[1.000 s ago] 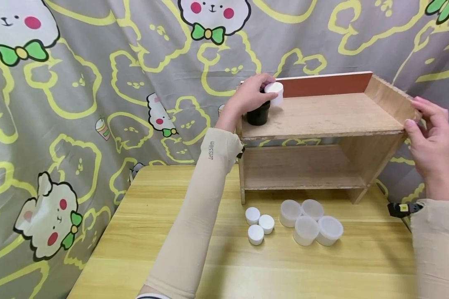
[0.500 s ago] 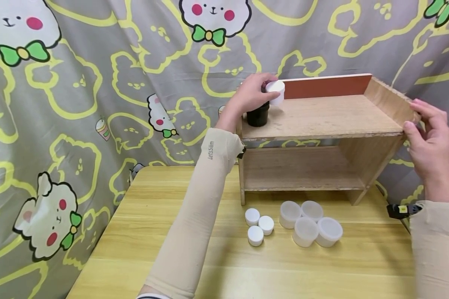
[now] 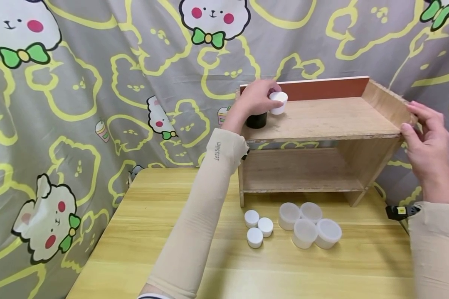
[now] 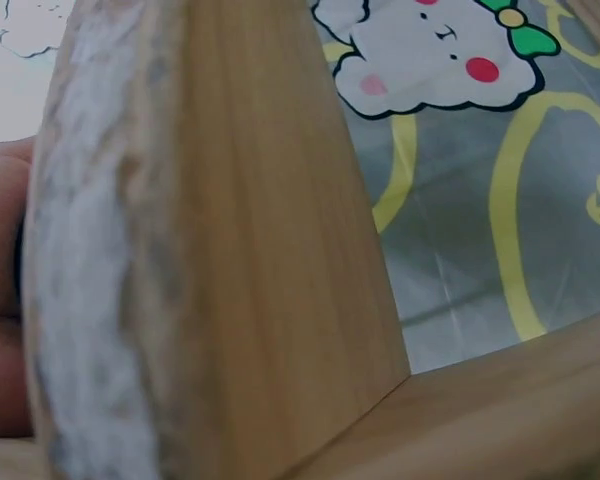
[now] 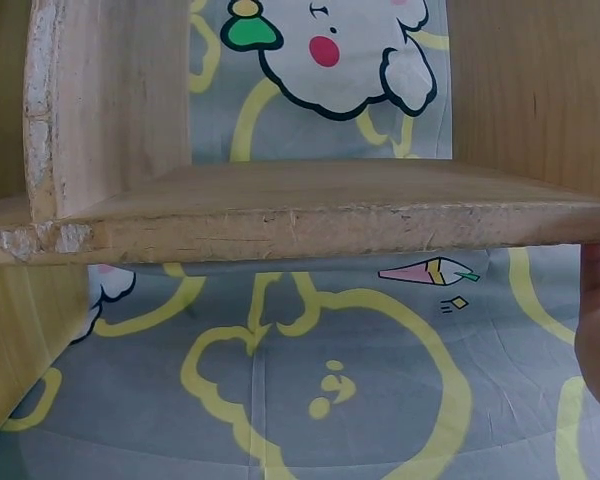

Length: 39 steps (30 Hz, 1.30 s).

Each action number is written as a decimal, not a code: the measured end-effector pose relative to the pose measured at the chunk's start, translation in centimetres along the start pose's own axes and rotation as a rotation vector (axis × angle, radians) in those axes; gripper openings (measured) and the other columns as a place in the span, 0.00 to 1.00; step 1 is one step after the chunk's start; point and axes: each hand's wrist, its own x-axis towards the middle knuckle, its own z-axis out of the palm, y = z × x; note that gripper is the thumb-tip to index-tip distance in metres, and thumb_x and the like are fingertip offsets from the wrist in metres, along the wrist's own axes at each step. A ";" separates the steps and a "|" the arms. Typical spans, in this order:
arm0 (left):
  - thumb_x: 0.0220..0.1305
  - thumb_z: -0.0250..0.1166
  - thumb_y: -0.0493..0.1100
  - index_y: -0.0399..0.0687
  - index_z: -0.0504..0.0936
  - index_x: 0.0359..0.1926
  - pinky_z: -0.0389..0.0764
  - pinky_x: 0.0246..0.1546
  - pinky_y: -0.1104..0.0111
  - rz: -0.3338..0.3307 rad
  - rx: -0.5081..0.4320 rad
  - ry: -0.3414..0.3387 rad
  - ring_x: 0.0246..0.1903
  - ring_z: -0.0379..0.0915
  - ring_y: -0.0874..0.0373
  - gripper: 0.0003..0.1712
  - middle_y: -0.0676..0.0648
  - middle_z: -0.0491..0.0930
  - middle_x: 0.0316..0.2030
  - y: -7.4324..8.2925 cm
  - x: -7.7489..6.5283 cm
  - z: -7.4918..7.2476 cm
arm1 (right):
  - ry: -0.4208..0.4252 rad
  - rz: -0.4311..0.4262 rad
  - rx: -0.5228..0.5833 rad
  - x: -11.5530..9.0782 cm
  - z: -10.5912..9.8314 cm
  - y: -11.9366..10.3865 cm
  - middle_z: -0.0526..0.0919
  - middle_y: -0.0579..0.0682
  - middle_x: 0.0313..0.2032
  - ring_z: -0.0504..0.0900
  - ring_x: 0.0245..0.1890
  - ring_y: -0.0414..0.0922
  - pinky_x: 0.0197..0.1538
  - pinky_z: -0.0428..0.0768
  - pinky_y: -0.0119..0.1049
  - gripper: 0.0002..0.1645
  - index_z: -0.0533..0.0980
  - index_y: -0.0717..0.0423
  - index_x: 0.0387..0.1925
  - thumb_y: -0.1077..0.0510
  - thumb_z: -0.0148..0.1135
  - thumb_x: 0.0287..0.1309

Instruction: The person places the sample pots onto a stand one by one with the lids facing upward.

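Head view: the left hand (image 3: pixel 257 98) pinches a small white cylindrical tub (image 3: pixel 279 103) at the top of a two-tier wooden shelf (image 3: pixel 329 118), beside a round black pot (image 3: pixel 257 121); the right hand (image 3: pixel 428 143) clamps the shelf's side. Positioning seems in hand; the next move calls for clearing the pot. Below, three white round jars (image 3: pixel 255 237) and four translucent plastic cups (image 3: pixel 304 233) show no contents. Left wrist view, then right: shelf boards.

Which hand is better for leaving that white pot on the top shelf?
Probably left: the left grip holds the white pot at the top shelf, while the right grip holds the side panel at the other end.
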 end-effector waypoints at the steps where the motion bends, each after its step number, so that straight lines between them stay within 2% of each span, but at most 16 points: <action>1: 0.69 0.66 0.52 0.49 0.81 0.63 0.72 0.60 0.71 -0.008 -0.006 -0.008 0.56 0.74 0.59 0.25 0.51 0.81 0.59 0.0 0.0 0.1 | 0.001 0.001 0.002 0.0 0.0 0.0 0.66 0.38 0.71 0.66 0.73 0.40 0.76 0.61 0.28 0.29 0.73 0.49 0.70 0.70 0.51 0.72; 10: 0.70 0.65 0.50 0.50 0.79 0.66 0.72 0.60 0.73 -0.062 -0.017 -0.092 0.59 0.73 0.60 0.25 0.51 0.80 0.62 0.3 0.2 0.1 | -0.006 -0.001 0.004 -0.2 -0.1 0.2 0.66 0.38 0.71 0.66 0.74 0.41 0.77 0.60 0.31 0.29 0.73 0.49 0.70 0.70 0.51 0.72; 17: 0.71 0.64 0.50 0.50 0.78 0.66 0.72 0.60 0.72 -0.080 -0.001 -0.106 0.59 0.73 0.60 0.25 0.51 0.79 0.63 0.5 0.2 0.0 | -0.002 -0.001 0.002 -0.2 -0.2 0.1 0.66 0.39 0.71 0.66 0.74 0.41 0.76 0.60 0.29 0.29 0.73 0.49 0.70 0.70 0.51 0.72; 25: 0.71 0.63 0.50 0.49 0.77 0.67 0.71 0.63 0.73 -0.073 -0.004 -0.098 0.61 0.73 0.60 0.26 0.51 0.79 0.64 0.4 0.3 0.1 | -0.004 0.005 -0.001 -0.3 -0.2 0.1 0.65 0.39 0.71 0.66 0.74 0.41 0.77 0.60 0.30 0.29 0.73 0.49 0.70 0.70 0.51 0.72; 31: 0.72 0.63 0.52 0.48 0.77 0.69 0.70 0.66 0.73 -0.049 0.000 -0.060 0.63 0.73 0.60 0.28 0.51 0.80 0.63 0.0 0.1 0.1 | -0.019 0.027 -0.006 -0.3 0.1 0.1 0.65 0.37 0.71 0.65 0.73 0.39 0.77 0.60 0.30 0.29 0.72 0.47 0.71 0.69 0.51 0.73; 39: 0.74 0.60 0.57 0.55 0.77 0.69 0.72 0.63 0.72 -0.013 0.012 -0.003 0.61 0.74 0.61 0.27 0.54 0.79 0.63 0.2 -0.2 -0.2 | -0.004 0.012 0.002 -0.1 0.0 -0.2 0.65 0.39 0.71 0.66 0.73 0.40 0.77 0.61 0.31 0.29 0.73 0.49 0.70 0.70 0.51 0.72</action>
